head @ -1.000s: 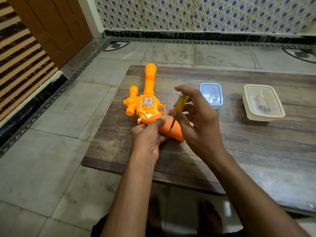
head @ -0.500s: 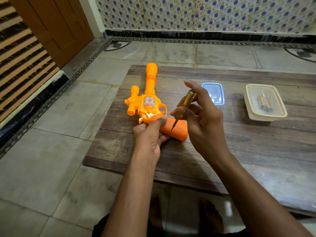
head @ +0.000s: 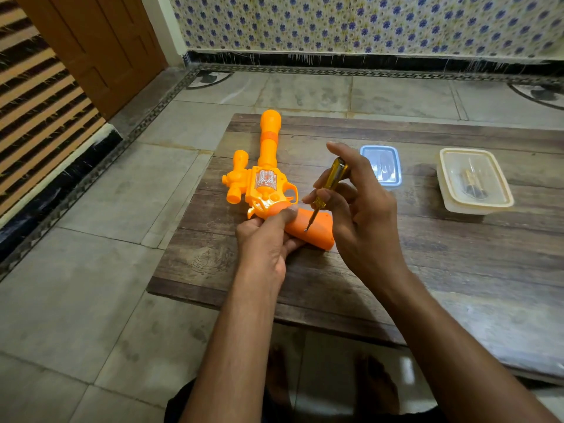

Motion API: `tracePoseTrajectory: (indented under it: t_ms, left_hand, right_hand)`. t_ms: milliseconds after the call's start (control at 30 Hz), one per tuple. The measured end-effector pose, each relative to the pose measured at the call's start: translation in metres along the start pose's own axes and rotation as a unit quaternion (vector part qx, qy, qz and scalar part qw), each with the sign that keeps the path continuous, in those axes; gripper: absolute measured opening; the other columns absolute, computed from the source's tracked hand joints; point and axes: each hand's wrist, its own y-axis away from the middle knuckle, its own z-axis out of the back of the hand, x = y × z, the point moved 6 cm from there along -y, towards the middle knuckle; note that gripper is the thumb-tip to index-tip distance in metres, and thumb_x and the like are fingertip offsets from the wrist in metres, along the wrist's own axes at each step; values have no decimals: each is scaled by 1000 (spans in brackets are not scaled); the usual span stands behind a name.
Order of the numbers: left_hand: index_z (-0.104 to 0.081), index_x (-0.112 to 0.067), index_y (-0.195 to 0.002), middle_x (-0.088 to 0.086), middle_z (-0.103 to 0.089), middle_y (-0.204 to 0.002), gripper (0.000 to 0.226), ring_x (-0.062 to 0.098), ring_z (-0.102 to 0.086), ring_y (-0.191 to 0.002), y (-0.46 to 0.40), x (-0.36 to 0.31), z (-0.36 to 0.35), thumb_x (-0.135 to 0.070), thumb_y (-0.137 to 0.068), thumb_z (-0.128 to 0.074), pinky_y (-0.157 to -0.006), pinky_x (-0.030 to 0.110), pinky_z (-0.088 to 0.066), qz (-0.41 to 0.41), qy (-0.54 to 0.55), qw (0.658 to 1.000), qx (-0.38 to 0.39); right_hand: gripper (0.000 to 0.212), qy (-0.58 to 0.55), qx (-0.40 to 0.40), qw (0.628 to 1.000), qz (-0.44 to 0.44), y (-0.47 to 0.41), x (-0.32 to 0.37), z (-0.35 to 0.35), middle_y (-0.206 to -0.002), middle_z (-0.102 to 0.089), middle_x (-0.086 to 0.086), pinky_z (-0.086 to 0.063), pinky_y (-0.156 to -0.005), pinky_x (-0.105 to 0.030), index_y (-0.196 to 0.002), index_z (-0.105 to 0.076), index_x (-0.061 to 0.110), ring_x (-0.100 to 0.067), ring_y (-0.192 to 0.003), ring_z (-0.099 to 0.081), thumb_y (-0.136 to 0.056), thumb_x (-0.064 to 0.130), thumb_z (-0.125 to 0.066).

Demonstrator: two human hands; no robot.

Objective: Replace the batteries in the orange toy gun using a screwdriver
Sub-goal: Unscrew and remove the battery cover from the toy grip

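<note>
Head view: screwdriver tip set on the grip of the orange toy gun, both hands engaged.

The right hand (head: 363, 215) is seen pinching a yellow-handled screwdriver (head: 328, 186) between thumb and fingers, forefinger arched over the handle's top; the shaft is tilted, its tip touching a small screw spot on the grip. The left hand (head: 265, 242) is curled round the gun where grip meets body, thumb pressed on top. One orange toy gun (head: 267, 181) is counted, laid flat near the left edge of a wooden table (head: 457, 270), barrel pointed away, a scope on its left side, a silvery label at mid-body. Two containers are counted: a blue-lidded box (head: 381, 164) just beyond the right hand, and a clear tub (head: 474, 181) further right, contents indistinct.
</note>
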Motion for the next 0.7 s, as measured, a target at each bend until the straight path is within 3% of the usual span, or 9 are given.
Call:
tracePoseTrajectory:
  t_ms: [133,267,367,467,533,700]
  left_hand:
    - [-61,-9,-115,20,-68,-124,35,38,-67,-115,0,0,1,0,-86,-77,-80,56,-62,0,-1,1000,-6]
    - [-61,-15,-98,17,-69,-115,25,35,-68,-109,0,0,1,1,-86,-76,-71,49,-63,0,-1,1000,0]
    - [-62,-13,-97,17,-70,-111,23,34,-69,-107,1,-1,1,2,-87,-75,-74,52,-63,0,1,1000,1]
    - [-63,-12,-100,19,-70,-115,23,35,-69,-109,0,0,1,2,-87,-76,-75,53,-63,4,3,1000,-2]
    - [-61,-14,-97,19,-69,-116,24,35,-68,-111,1,0,0,2,-87,-76,-68,48,-64,6,3,1000,-2]
    - [-59,-15,-97,18,-68,-118,25,35,-67,-113,2,-1,0,1,-87,-76,-64,45,-63,3,0,1000,-4]
  right_hand:
    - [55,-1,-2,1000,-8,0,-2,1,-104,-64,-7,-59,-83,-46,-145,-46,13,-31,-92,-71,-93,-5,-53]
    - [54,-15,-2,1000,-5,-1,3,2,-101,-63,-8,-60,-84,-44,-143,-46,7,-20,-93,-74,-93,-12,-50]
    - [52,-32,1,999,-25,-1,3,1,-105,-63,-6,-61,-85,-42,-143,-46,7,-14,-96,-75,-95,-11,-52]
    - [49,-26,-7,999,-18,-2,3,2,-106,-62,-4,-61,-86,-41,-141,-51,9,-20,-98,-73,-94,-2,-62]
    - [46,-9,-10,1000,-6,-3,3,2,-106,-60,-3,-61,-85,-43,-139,-53,10,-27,-97,-72,-94,3,-64]
    - [48,-17,-33,999,-20,-1,-1,5,-98,-64,-8,-61,-82,-46,-139,-52,10,-26,-92,-74,-94,-5,-59]
